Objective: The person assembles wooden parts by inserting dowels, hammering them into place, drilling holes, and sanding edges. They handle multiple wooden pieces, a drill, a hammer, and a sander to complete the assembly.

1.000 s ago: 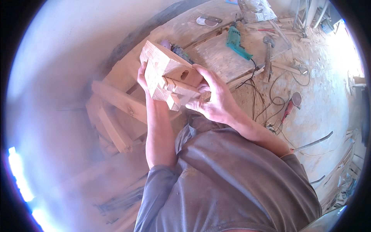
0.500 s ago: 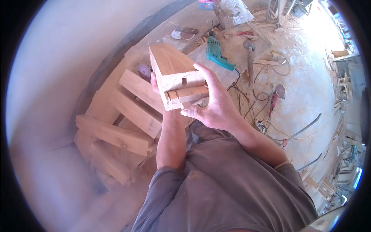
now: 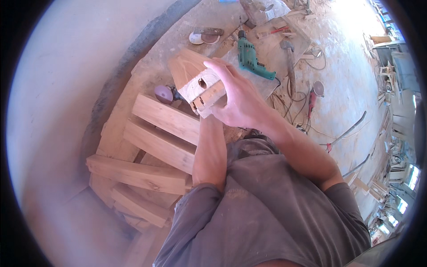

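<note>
A thick wooden block (image 3: 189, 66) is held up in front of me, its rough sawn end turned towards me. That end has a dark round hole and, below it, a stepped edge with small slots. My right hand (image 3: 235, 95) is closed over the right side of this end, fingers on top. From below, my left forearm (image 3: 211, 149) reaches up behind the block; the block hides my left hand, whose fingers showed at its far left side half a second ago. Several cut timbers (image 3: 162, 118) lie side by side below and left of the block.
Beyond the block lie a green power drill (image 3: 253, 58), a hammer (image 3: 289, 66) and a sander-like tool with a round disc (image 3: 164, 94). A red angle grinder (image 3: 315, 98) rests on the dusty floor at right, among cables. A wall (image 3: 80, 66) rises at left.
The block has tilted, its end turning clockwise and up, and my right hand has shifted slightly left and higher with it. My left fingers have gone out of sight. The whole view has shifted a little.
</note>
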Action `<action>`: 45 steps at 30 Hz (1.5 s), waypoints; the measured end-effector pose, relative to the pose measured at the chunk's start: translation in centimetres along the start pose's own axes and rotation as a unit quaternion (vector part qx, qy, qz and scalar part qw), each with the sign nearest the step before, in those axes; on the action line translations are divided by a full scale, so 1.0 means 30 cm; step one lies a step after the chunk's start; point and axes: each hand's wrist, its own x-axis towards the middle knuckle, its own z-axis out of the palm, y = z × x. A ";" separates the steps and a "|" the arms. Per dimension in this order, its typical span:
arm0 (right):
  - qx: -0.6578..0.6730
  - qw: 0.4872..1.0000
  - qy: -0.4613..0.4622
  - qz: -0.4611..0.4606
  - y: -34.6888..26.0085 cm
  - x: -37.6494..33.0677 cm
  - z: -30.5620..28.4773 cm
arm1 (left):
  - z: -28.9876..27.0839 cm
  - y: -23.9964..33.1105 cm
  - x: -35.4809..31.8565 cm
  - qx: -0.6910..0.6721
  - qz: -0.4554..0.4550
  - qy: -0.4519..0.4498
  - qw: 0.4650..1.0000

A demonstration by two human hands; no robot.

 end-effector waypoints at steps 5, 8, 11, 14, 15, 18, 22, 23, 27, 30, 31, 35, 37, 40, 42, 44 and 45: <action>-0.008 0.999 -0.014 0.051 0.022 0.035 -0.009 | 0.004 -0.004 0.011 -0.073 -0.018 0.034 0.997; -0.034 0.999 -0.019 0.025 0.028 0.060 -0.015 | 0.042 0.019 0.012 -0.080 -0.016 0.049 0.995; -0.033 0.999 -0.014 0.020 0.028 0.077 -0.009 | 0.054 0.034 0.007 -0.053 -0.010 0.068 0.996; -0.025 0.999 -0.018 0.011 0.040 0.092 -0.020 | 0.074 0.058 -0.016 -0.023 0.005 0.089 0.996; -0.029 0.999 -0.032 0.019 0.042 0.098 -0.029 | 0.083 0.062 -0.019 -0.013 0.012 0.095 0.995; -0.029 0.998 -0.060 0.023 0.055 0.111 -0.047 | 0.112 0.071 -0.049 0.016 0.033 0.118 0.992; -0.015 0.998 -0.062 0.002 0.089 0.114 -0.052 | 0.149 0.071 -0.073 0.050 0.061 0.143 0.987; -0.015 0.998 -0.063 0.001 0.094 0.115 -0.053 | 0.156 0.073 -0.080 0.057 0.066 0.149 0.985; 0.000 0.999 -0.041 -0.020 0.116 0.109 -0.055 | 0.191 0.074 -0.102 0.086 0.092 0.174 0.977; 0.023 0.998 -0.031 -0.038 0.139 0.082 -0.068 | 0.205 0.078 -0.114 0.114 0.107 0.197 0.968; 0.033 0.998 -0.035 -0.042 0.152 0.061 -0.075 | 0.206 0.088 -0.118 0.133 0.113 0.207 0.963; 0.059 0.997 -0.054 -0.011 0.266 -0.091 -0.087 | 0.123 0.059 -0.109 0.193 0.079 0.265 0.942; 0.054 0.997 -0.056 0.001 0.337 -0.216 -0.076 | 0.105 0.017 -0.126 0.180 0.020 0.310 0.933; 0.048 0.997 -0.059 0.026 0.504 -0.390 -0.016 | 0.076 -0.094 -0.142 0.169 -0.054 0.361 0.916; 0.042 0.996 -0.062 0.042 0.599 -0.475 0.025 | 0.058 -0.194 -0.160 0.208 -0.051 0.379 0.900; 0.029 0.995 -0.064 0.070 0.688 -0.542 0.055 | 0.031 -0.226 -0.167 0.234 -0.088 0.385 0.888; 0.015 0.997 -0.050 0.060 0.740 -0.570 0.066 | -0.005 -0.236 -0.176 0.270 -0.111 0.392 0.873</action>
